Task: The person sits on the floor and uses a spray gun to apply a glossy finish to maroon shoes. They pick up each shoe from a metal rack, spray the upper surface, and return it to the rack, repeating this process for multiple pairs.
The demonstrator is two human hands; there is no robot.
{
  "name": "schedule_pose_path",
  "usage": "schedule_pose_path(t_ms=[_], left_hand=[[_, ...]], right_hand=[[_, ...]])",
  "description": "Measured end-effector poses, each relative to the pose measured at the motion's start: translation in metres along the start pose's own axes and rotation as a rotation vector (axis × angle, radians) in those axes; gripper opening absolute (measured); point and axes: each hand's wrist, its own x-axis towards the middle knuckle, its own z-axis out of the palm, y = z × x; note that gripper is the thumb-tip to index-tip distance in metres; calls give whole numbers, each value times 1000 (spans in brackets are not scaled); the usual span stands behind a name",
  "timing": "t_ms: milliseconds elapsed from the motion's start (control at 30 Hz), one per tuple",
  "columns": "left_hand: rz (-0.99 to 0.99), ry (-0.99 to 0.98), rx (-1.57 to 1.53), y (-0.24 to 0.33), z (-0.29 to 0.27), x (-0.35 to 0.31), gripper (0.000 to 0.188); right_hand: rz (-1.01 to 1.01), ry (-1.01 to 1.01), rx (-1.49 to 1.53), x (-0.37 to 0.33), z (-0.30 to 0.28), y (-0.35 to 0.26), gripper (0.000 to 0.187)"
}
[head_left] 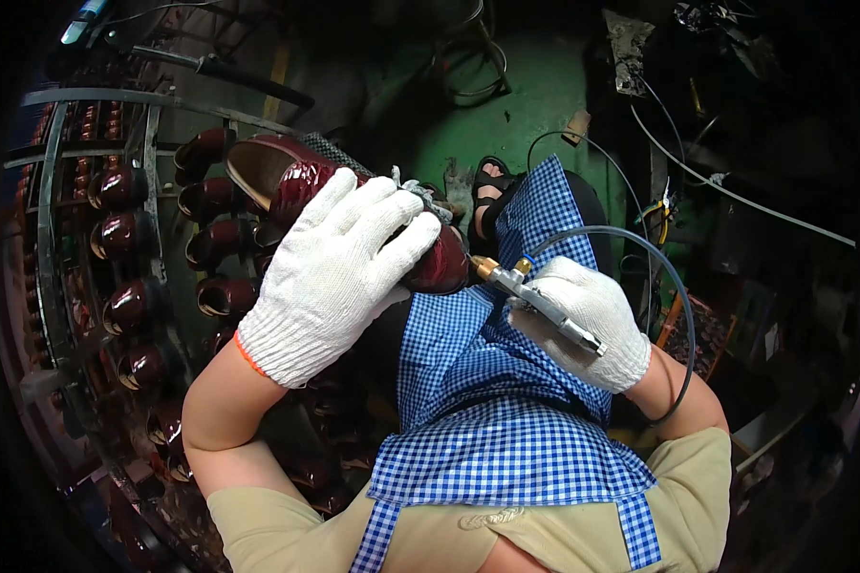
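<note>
My left hand (339,267), in a white knit glove, is closed around a glossy dark red shoe (301,186) held out in front of me. The shoe's opening points to the upper left and its toe to the right. In my gloved right hand (592,320) sits a small metal spray gun (549,310) with a brass nozzle. That nozzle is right by the shoe's toe; whether they touch I cannot tell. A grey air hose (674,272) rises from the gun and loops down past my right forearm. My left palm and the shoe's underside are hidden.
At left stands a metal rack (148,191) holding many dark red shoes (124,234). A blue checked apron (506,449) covers my lap. Ahead is a green floor (535,86) with a coiled hose (478,76); cables (736,196) run along the right side.
</note>
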Motion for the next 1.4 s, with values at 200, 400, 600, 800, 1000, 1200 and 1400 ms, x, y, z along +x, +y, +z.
schedule_pose_path(t_ms=[200,400,600,800,1000,1200,1400], left_hand=[[-85,25,-25,-3,-1,21,76],[-198,63,43,-13,6,41,68],[-387,13,131,-38,3,66,57],[-519,-55,50,-78,-2,73,61],[-643,-58,9,-109,3,68,65],[-743,-35,-31,-127,9,62,75],[-798,-42,-1,-133,16,60,85]], right_hand=[[36,123,-67,6,-2,5,13],[18,241,-146,32,0,16,14],[-19,338,-70,76,17,34,14],[71,396,37,115,56,42,23],[51,367,40,124,79,36,23],[45,332,98,115,85,28,21],[-46,316,-112,102,97,32,21]])
